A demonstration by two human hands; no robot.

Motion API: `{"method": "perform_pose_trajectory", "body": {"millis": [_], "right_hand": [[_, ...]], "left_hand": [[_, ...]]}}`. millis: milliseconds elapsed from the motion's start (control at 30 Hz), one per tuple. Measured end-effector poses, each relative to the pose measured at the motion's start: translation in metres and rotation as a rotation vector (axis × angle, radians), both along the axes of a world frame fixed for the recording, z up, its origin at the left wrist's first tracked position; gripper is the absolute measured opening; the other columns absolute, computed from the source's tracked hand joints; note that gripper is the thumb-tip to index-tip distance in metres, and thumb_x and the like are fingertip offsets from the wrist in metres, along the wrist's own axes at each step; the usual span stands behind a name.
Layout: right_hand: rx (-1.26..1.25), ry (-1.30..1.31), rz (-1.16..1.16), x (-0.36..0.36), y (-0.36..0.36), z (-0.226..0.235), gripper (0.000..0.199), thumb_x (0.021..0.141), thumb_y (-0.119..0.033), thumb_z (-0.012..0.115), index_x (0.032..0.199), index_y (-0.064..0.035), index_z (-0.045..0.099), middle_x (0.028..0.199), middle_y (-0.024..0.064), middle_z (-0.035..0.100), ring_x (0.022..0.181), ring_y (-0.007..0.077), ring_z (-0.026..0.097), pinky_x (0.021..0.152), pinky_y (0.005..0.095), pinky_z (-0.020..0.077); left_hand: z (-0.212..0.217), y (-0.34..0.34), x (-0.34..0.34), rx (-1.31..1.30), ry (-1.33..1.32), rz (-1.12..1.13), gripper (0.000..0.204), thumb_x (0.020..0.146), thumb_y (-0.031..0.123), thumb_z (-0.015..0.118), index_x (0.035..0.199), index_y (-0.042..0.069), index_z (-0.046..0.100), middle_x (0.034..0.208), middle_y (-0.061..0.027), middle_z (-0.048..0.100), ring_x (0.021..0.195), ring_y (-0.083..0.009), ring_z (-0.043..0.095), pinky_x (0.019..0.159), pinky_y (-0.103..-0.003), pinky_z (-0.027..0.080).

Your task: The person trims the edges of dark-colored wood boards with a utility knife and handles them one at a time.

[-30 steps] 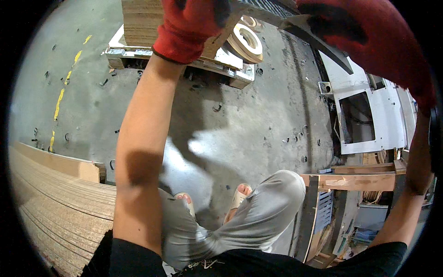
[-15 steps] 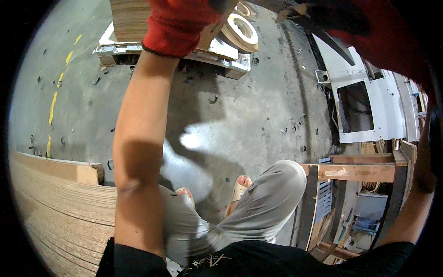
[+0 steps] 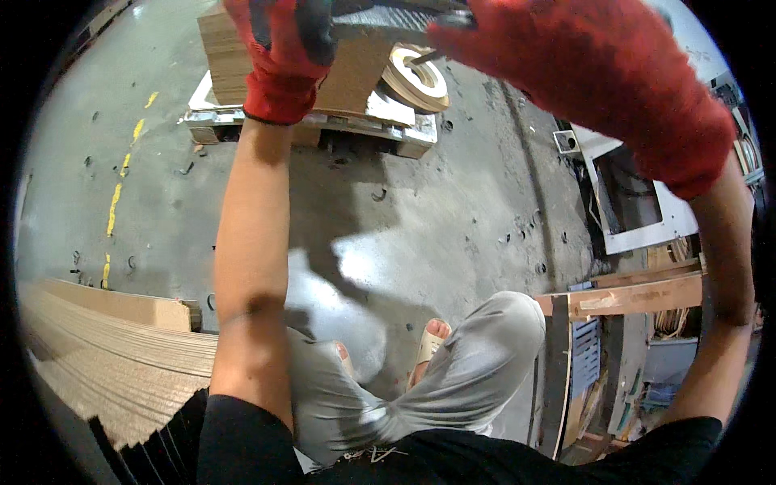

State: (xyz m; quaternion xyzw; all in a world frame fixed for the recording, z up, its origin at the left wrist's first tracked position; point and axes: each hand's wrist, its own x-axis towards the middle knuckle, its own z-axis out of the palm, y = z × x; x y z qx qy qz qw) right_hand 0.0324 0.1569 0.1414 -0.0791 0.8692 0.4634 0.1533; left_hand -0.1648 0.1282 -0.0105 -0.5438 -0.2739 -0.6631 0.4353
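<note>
Both my hands wear red gloves and are raised at the top of the view. My left hand (image 3: 283,61), its glove dark on the palm side, is closed at the left end of a dark strip-like piece with a grey, textured face (image 3: 396,23). At that piece's right end is my right hand (image 3: 586,77), its fingertips turned inward and closed. A thin dark rod (image 3: 426,57) sticks out below the right fingertips; the rest of what that hand holds is hidden. The upper edge cuts off part of the left fingers and the piece.
Ahead stands a pallet (image 3: 214,121) with stacked brown boards (image 3: 222,61) and rolls of edge strip (image 3: 416,77). Stacked boards (image 3: 121,347) lie at left. At right are a white machine frame (image 3: 647,234) and a wooden rack (image 3: 638,299). Dark scraps dot the floor (image 3: 453,234).
My right hand has moved left and inward, close to my left hand. The tapered metal tool seen by it earlier is mostly hidden. My left hand has shifted slightly left.
</note>
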Motion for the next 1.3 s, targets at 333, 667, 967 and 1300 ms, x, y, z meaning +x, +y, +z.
{"method": "perform_pose_trajectory", "body": {"millis": [333,667,967,1300], "right_hand": [[-0.782,0.966,0.498,0.031,0.111,-0.026,0.035,0.095,-0.025,0.068,0.122,-0.0045,0.063,0.096,0.0129,0.073,0.084,0.0221,0.072,0.079,0.0321,0.0548],[-0.905,1.262,0.536,-0.044,0.056,-0.042,0.034,0.092,-0.025,0.065,0.12,-0.0054,0.063,0.094,0.0186,0.069,0.085,0.0369,0.069,0.08,0.0497,0.0546],[-0.913,1.137,0.513,-0.025,0.08,-0.034,0.039,0.089,-0.036,0.072,0.119,-0.0107,0.068,0.108,0.0149,0.071,0.101,0.0354,0.069,0.088,0.0456,0.0542],[-0.996,0.569,-0.131,-0.094,0.127,-0.007,0.042,0.102,-0.037,0.061,0.129,-0.0058,0.064,0.114,0.0165,0.071,0.105,0.0269,0.066,0.097,0.0411,0.0503]], "left_hand": [[0.054,-0.068,0.05,-0.433,-0.771,-0.385,0.029,0.103,0.033,0.065,0.098,0.004,0.067,0.08,-0.002,0.066,0.064,-0.0053,0.055,0.054,-0.022,0.04],[0.07,-0.087,-0.006,-0.523,-0.015,0.391,0.029,0.107,0.012,0.049,0.131,0.001,0.062,0.114,-0.0113,0.073,0.111,-0.0233,0.069,0.1,-0.037,0.053],[0.065,-0.101,0.024,-0.793,-0.515,0.234,0.043,0.094,0.036,0.07,0.124,0.006,0.068,0.11,-0.01,0.073,0.099,-0.0223,0.067,0.089,-0.033,0.052],[0.054,-0.074,0.019,-0.996,-0.662,0.51,0.068,0.095,0.054,0.063,0.148,0.014,0.049,0.121,-0.0208,0.071,0.112,-0.0365,0.069,0.095,-0.042,0.051]]}}
